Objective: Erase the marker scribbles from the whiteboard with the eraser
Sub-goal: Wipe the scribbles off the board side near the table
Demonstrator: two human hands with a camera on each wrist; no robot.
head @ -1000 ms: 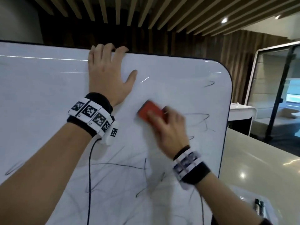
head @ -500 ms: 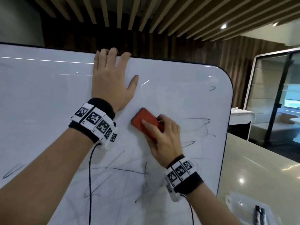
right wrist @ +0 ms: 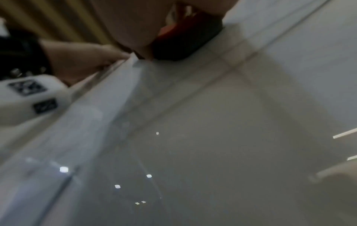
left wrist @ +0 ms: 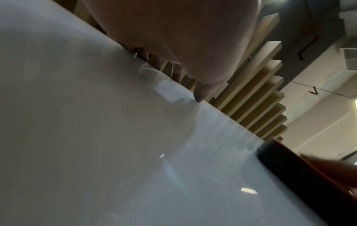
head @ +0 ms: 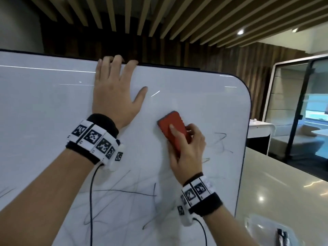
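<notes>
wooden slats run across the ceiling [head: 124, 16] above a large whiteboard [head: 195, 96], which stands beside a pale counter [head: 284, 183] in what looks like an office room. on the board, the left hand [head: 115, 96] lies flat with the fingers spread, its fingertips hooked over the top edge and the thumb out to the side, so i judge that it steadies the board. the right hand [head: 186, 150] holds the red eraser [head: 170, 126] against the white surface, with one finger laid along its back and the other fingers curled round its side; in the right wrist view the dark felt side of the eraser [right wrist: 185, 45] sits on the board. the eraser is in the upper middle part, just right of the left wrist. the area around it looks clean, but marker scribbles [head: 124, 192] cover the lower part, and some thinner ones [head: 220, 139] remain near the right edge, so the task seems far from finished. what could go wrong: if the hand presses too lightly, or tilts the eraser on one corner, grey smears may stay behind. a hard stroke could also push the board away if the left hand relaxes. the cable [head: 91, 201] from the left wristband hangs over the scribbles and may be caught by a low stroke.
</notes>
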